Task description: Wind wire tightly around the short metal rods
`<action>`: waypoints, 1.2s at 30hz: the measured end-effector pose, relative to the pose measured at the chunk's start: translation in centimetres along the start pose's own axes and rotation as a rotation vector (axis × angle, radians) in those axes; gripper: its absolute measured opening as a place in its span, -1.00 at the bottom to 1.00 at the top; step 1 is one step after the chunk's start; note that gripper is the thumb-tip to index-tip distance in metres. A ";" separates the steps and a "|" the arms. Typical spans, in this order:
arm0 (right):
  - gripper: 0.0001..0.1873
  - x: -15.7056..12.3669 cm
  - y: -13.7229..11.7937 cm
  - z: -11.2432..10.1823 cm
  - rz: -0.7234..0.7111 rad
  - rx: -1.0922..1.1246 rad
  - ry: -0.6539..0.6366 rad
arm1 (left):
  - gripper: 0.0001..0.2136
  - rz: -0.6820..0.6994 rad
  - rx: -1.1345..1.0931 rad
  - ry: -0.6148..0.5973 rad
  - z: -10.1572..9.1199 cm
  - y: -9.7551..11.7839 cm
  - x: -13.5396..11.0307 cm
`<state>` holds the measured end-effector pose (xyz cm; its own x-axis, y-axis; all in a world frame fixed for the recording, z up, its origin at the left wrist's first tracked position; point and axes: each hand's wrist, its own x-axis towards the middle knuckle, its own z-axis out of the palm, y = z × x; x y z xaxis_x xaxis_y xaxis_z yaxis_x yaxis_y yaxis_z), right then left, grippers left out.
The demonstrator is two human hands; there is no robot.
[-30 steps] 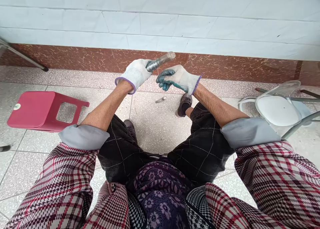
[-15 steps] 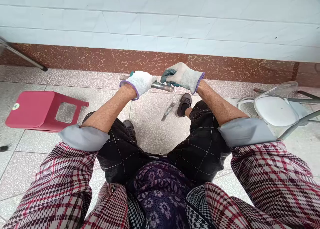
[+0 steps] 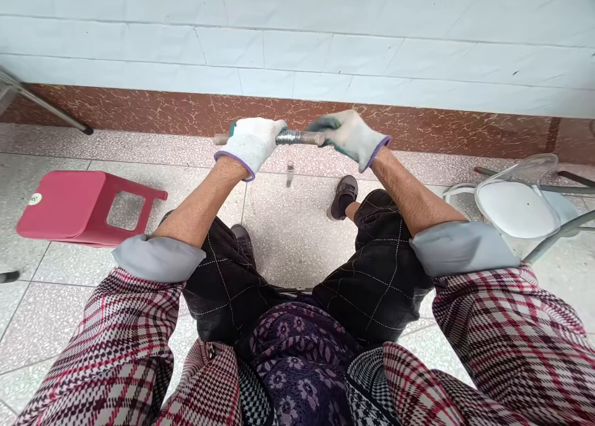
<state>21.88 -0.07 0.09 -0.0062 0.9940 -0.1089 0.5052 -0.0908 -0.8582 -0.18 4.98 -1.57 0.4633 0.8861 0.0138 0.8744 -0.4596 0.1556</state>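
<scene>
The left hand (image 3: 251,141), white-gloved, wraps a brown cylindrical rod wound with silvery wire (image 3: 290,137), right of the red plastic stool (image 3: 69,206), apparently steadying it. Farther right, the blurred right hand (image 3: 351,137) meets its end; grip unclear! A blurred greyish stub (image 3: 290,174), also stool's right: hanging or lying? Can't tell.

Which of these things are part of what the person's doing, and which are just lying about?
In use:
- Wire-wound rod, gripped by the gloved left hand
- Gloved right hand, at the rod's end
- Possibly the small blurred piece below

Just around:
- Red stool
- White-seated chair
- Metal leg, upper left
</scene>
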 end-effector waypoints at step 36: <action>-0.77 -2.1 -1.1 -0.9 -0.142 -0.336 -0.033 | -0.76 -0.179 -1.285 -0.099 2.6 5.7 -2.8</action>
<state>22.09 -2.03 1.76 -0.1222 0.9923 -0.0214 0.7528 0.0786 -0.6536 3.84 -0.30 -3.29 0.4123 0.8952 -0.1691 0.1876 0.0982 0.9773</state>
